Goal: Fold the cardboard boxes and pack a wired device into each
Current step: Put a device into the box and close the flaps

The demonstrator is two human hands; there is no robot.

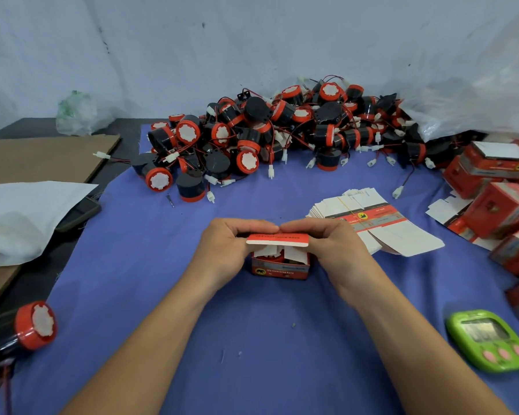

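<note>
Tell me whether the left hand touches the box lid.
Touching. The head view shows the left hand pinching the box lid at its left end, no gap.

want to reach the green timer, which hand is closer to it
Right. The right hand holds the box up-left of the green timer; the left hand is farther, on the box's other side.

A packing workshop: heaped wired devices [270,130], stacked red boxes [498,187].
</note>
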